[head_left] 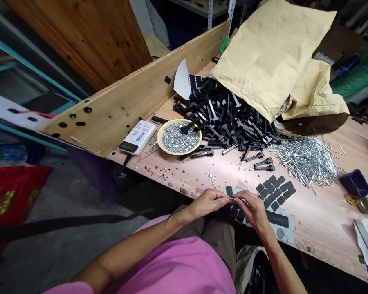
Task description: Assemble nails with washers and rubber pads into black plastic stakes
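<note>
Over the table's front edge, my left hand (210,201) and my right hand (251,208) meet fingertip to fingertip. Both pinch at one spot, where a small thin greyish piece shows between them, too small to name. Just beyond and under my hands lie black rounded-square pads (276,192), some on a grey backing sheet (290,230). A little cluster of nuts (211,177) lies on the tabletop ahead of my left hand. Farther off, a yellow bowl (160,143) holds many small metal nuts (178,139), with a black plastic part (188,127) resting in it.
Black plastic parts (221,114) spill from a large paper sack (270,53). Right of them lies a heap of metal pins (306,161). A white power bank (138,137) sits by the wooden side board (125,90). At the right stands a dark blue container (355,183).
</note>
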A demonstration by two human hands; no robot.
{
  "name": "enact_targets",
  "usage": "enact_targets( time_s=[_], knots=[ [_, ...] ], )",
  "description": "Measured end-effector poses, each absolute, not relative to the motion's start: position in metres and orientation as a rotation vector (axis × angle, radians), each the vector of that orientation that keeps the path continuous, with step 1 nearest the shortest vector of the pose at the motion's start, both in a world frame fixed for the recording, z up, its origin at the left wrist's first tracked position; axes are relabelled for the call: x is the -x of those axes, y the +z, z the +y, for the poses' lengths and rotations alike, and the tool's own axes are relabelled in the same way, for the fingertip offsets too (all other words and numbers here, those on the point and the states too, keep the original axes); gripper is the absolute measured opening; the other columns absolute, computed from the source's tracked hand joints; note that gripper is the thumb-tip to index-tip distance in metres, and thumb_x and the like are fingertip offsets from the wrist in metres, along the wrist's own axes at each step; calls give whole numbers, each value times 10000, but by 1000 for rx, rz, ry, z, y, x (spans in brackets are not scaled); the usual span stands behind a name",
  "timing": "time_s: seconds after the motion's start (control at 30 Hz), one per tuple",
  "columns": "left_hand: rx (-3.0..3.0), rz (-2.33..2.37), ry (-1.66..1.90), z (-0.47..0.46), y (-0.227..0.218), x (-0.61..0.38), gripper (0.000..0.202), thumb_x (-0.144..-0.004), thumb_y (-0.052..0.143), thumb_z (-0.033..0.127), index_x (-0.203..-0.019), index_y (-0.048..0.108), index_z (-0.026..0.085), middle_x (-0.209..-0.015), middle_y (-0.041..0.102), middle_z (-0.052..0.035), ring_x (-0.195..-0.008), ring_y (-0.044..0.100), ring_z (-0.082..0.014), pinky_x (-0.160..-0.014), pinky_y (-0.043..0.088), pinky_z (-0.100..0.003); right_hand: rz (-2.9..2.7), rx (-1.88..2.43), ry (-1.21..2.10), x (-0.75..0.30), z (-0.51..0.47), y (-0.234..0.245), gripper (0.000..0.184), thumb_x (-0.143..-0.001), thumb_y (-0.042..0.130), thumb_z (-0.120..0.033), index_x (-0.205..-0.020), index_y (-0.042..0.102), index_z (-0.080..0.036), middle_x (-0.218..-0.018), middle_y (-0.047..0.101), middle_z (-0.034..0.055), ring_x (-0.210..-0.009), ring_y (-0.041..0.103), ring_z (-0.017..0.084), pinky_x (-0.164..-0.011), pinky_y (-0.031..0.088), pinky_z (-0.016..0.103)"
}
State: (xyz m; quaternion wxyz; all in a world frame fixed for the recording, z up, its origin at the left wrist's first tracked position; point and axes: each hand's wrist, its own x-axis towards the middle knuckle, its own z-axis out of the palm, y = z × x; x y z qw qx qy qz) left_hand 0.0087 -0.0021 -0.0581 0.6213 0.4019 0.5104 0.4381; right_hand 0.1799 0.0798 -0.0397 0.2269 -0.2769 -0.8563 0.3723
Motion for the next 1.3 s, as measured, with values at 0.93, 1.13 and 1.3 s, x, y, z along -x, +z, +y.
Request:
enact_targets(
  time_s=[0.93, 1.13, 1.3],
  knots=[
    [-98, 893, 1329, 19, -51, -46, 407, -489, 845, 362, -812, 712, 152, -925, 673, -58, -794, 595, -122, -741, 453, -231, -1651, 1274, 1497, -173, 55, -47, 399, -732, 611, -560, -831, 686, -182, -762, 677, 38, -763, 613, 195, -708, 481, 299],
    [-88, 928, 1398, 28, -43, -68, 384, -518, 837, 344, -834, 718, 160, -927, 692, -70, -897, 599, -166, -827, 441, -269, -1473, 1285, 1421, -173, 42, -52, 279, -789, 579, -453, -799, 667, -189, -749, 658, 19, -720, 590, 164, -696, 479, 288],
    [-277, 1064, 1335, 30, -44, -68, 375, -604, 769, 379, -927, 717, 194, -1081, 645, -72, -841, 605, -148, -719, 483, -248, -1712, 1505, 804, -236, 81, -51, 286, -817, 524, -447, -809, 641, -187, -779, 638, 49, -725, 576, 184, -676, 465, 311]
  ],
)
